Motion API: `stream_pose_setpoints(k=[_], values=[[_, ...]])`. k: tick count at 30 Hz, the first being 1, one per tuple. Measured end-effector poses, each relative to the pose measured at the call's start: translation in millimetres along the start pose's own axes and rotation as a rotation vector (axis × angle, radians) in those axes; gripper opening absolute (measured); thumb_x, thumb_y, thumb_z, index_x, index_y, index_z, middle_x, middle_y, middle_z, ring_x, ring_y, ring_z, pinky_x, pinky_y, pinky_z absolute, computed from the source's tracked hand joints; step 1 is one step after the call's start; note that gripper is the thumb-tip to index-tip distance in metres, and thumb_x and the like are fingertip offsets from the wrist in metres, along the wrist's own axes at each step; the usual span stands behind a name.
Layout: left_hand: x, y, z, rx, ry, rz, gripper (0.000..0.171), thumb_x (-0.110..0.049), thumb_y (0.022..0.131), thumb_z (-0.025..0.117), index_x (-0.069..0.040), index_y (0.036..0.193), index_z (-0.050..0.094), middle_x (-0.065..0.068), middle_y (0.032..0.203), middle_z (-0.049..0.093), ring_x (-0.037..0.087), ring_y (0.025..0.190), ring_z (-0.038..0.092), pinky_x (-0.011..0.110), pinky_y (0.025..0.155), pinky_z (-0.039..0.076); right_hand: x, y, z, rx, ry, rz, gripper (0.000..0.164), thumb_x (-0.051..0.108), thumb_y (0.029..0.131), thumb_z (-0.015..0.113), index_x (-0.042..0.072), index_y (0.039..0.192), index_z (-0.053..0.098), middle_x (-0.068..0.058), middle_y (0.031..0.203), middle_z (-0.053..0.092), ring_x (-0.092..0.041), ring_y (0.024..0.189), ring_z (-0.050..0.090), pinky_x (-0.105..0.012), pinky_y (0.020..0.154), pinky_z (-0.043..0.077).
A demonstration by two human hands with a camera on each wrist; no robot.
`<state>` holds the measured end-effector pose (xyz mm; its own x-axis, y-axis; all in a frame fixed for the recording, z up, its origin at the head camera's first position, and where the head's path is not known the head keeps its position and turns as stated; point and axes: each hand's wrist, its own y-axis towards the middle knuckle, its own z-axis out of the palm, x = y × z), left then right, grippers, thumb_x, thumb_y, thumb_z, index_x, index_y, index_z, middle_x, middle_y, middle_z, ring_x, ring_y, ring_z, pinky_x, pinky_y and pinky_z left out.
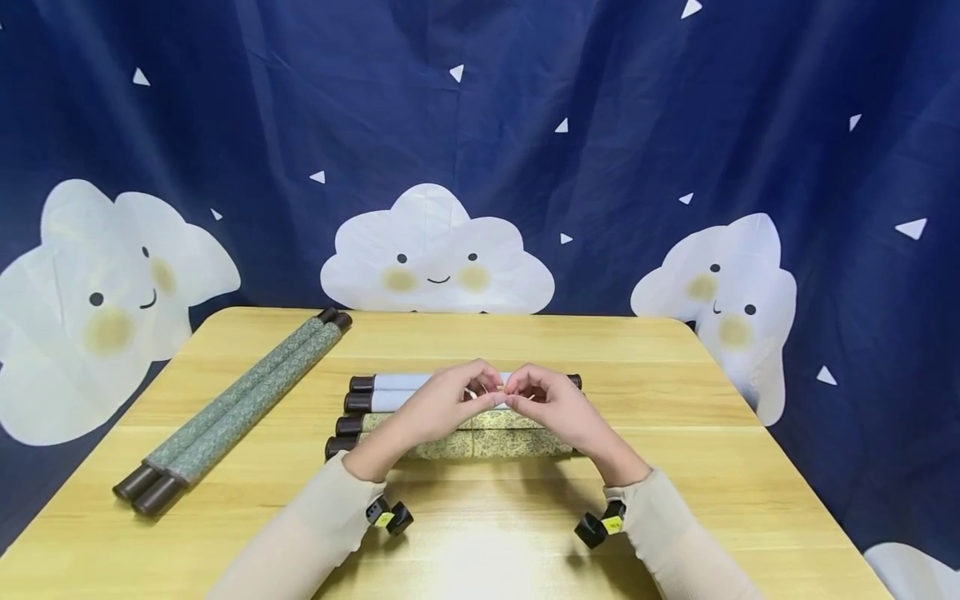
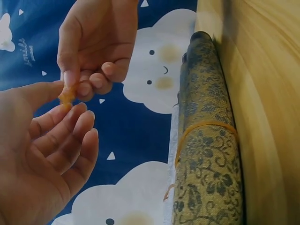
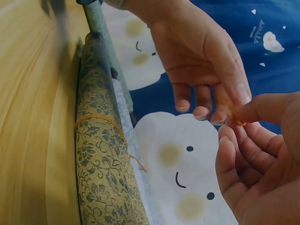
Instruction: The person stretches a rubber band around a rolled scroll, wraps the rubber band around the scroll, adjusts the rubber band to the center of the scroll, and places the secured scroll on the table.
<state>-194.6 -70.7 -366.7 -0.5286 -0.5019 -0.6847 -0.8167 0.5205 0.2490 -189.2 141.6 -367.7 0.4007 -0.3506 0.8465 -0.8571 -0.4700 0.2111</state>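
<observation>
My left hand (image 1: 442, 404) and right hand (image 1: 553, 407) meet above the middle of the table, fingertips together. Between them, thumbs and fingers pinch a small bunched orange rubber band (image 2: 67, 96). Below the hands lies a gold scroll (image 1: 495, 446) with a dark floral pattern, rolled from both ends. Another rubber band (image 2: 206, 123) circles that scroll. Just behind it, partly hidden by my hands, is a pale blue scroll (image 1: 397, 382) with dark roller ends. An orange strand (image 3: 137, 163) shows beside the blue scroll in the right wrist view.
A green patterned scroll (image 1: 247, 400) with dark ends lies slantwise on the left of the wooden table (image 1: 675, 500). Behind the table hangs a dark blue curtain (image 1: 495, 150) with white clouds.
</observation>
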Motion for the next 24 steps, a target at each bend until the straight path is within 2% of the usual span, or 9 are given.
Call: stream_pose_setpoints(k=[6,10,14,16,18,21,24], values=[[-1.4,0.1,0.2,-0.002,-0.002,0.013,0.014,-0.028,0.097,0.061,-0.016,0.104,0.063,-0.006,0.096,0.067,0.009,0.089,0.062,0.027,0.082,0.053,0.5,-0.4,-1.7,0.001,-0.019,0.021,0.008,0.008,0.092,0.066,0.007,0.100,0.066,-0.005,0.091,0.064,-0.021,0.085,0.059,-0.029,0.074,0.052],[0.5,-0.4,-1.6,-0.062,-0.024,0.035,0.007,-0.024,0.098,0.061,-0.017,0.099,0.061,-0.008,0.093,0.066,0.007,0.087,0.061,0.026,0.079,0.053,0.6,-0.1,-3.6,0.022,-0.067,0.039,0.009,0.010,0.094,0.063,0.006,0.100,0.068,-0.005,0.091,0.065,-0.019,0.081,0.058,-0.028,0.070,0.051],[1.8,-0.4,-3.4,-0.133,-0.065,0.059,0.005,-0.020,0.098,0.060,-0.015,0.098,0.058,-0.004,0.093,0.066,0.008,0.085,0.061,0.027,0.077,0.054,2.4,0.0,-5.9,0.005,-0.074,0.056,0.007,0.011,0.095,0.063,0.007,0.098,0.068,-0.006,0.091,0.065,-0.018,0.077,0.056,-0.027,0.067,0.050],[1.5,-0.2,-3.1,-0.125,-0.084,0.062,0.006,-0.019,0.098,0.061,-0.014,0.098,0.058,-0.001,0.092,0.067,0.009,0.083,0.061,0.027,0.076,0.054,2.4,0.2,-6.4,-0.004,-0.052,0.059,0.006,0.010,0.095,0.063,0.007,0.099,0.067,-0.007,0.092,0.064,-0.019,0.079,0.056,-0.028,0.069,0.050],[0.7,0.0,-1.8,-0.090,-0.099,0.056,0.007,-0.019,0.097,0.062,-0.014,0.097,0.057,-0.001,0.091,0.066,0.009,0.082,0.060,0.026,0.076,0.054,2.0,0.6,-5.8,-0.002,-0.028,0.056,0.007,0.011,0.094,0.064,0.006,0.099,0.066,-0.008,0.093,0.064,-0.020,0.082,0.057,-0.030,0.072,0.050],[-1.2,-0.1,0.7,-0.047,-0.092,0.045,0.009,-0.021,0.097,0.063,-0.015,0.099,0.058,-0.004,0.088,0.064,0.008,0.081,0.060,0.026,0.075,0.054,0.9,1.2,-3.6,0.011,0.000,0.042,0.014,0.014,0.093,0.068,0.005,0.102,0.063,-0.008,0.098,0.063,-0.022,0.090,0.058,-0.034,0.079,0.052],[-3.0,-0.2,2.4,-0.040,-0.079,0.038,0.008,-0.023,0.096,0.064,-0.017,0.100,0.060,-0.008,0.087,0.063,0.007,0.081,0.060,0.026,0.075,0.053,0.6,1.7,-1.0,0.007,-0.002,0.027,0.021,0.018,0.090,0.072,0.008,0.104,0.062,-0.006,0.100,0.063,-0.023,0.092,0.059,-0.038,0.079,0.053]])
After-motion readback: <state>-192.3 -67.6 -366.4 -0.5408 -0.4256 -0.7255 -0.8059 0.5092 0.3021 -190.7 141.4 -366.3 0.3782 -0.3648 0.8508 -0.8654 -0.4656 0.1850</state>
